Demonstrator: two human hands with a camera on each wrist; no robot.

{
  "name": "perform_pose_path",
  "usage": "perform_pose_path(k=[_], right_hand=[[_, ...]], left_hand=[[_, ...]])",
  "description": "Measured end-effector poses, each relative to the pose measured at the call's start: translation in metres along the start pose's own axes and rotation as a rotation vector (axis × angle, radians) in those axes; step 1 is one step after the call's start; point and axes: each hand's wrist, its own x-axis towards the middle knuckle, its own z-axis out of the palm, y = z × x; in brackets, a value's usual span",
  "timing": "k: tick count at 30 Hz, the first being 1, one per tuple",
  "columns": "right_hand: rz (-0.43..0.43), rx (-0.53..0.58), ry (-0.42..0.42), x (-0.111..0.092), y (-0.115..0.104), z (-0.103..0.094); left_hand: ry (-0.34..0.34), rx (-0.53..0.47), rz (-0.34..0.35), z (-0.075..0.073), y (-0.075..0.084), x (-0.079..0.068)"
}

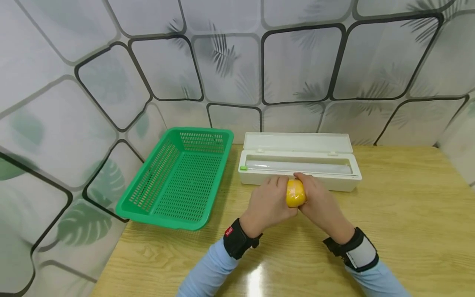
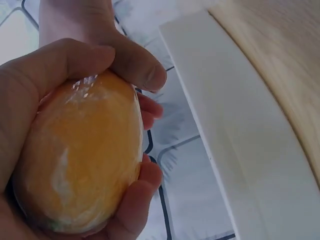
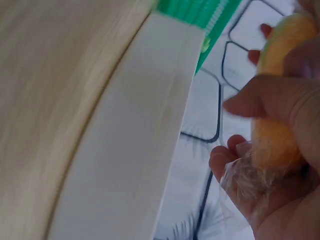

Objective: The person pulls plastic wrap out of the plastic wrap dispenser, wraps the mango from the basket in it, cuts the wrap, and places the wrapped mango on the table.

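Both hands hold a yellow-orange mango [image 1: 295,193] wrapped in clear plastic film, raised in front of a white film dispenser [image 1: 339,184]. My left hand [image 1: 272,202] curls round one side of it, and the left wrist view shows the glossy film stretched over the mango [image 2: 80,155]. From the other side, my right hand [image 1: 323,204] grips it with thumb and fingers. Loose, crumpled film [image 3: 245,175] bunches at the mango's end by the right fingers in the right wrist view. The dispenser's lid [image 1: 297,142] stands open, with a film roll [image 1: 274,165] inside.
A green plastic basket [image 1: 185,185] with slotted walls sits to the left of the dispenser. At the dispenser's left end is a small green slider [image 1: 243,168]. Behind the wooden table [image 1: 408,214] rises a patterned wall covering [image 1: 230,66].
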Motion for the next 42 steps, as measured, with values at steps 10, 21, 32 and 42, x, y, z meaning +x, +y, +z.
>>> perform_pose_path(k=[10,21,32,42], right_hand=[[0.138,-0.001,-0.148,-0.002,-0.004,0.002],[-0.139,-0.117,0.039,-0.006,0.007,0.009],[0.068,0.111,-0.05,0.001,0.006,0.002],[0.131,0.178,-0.155,0.003,0.009,-0.002]], left_hand=[[-0.032,-0.035,0.01,0.002,0.0,-0.001],[-0.373,-0.598,-0.108,-0.009,-0.024,0.005],[-0.211,-0.628,-0.127,0.004,-0.012,0.008],[0.005,-0.266,0.084,0.018,-0.008,0.004]])
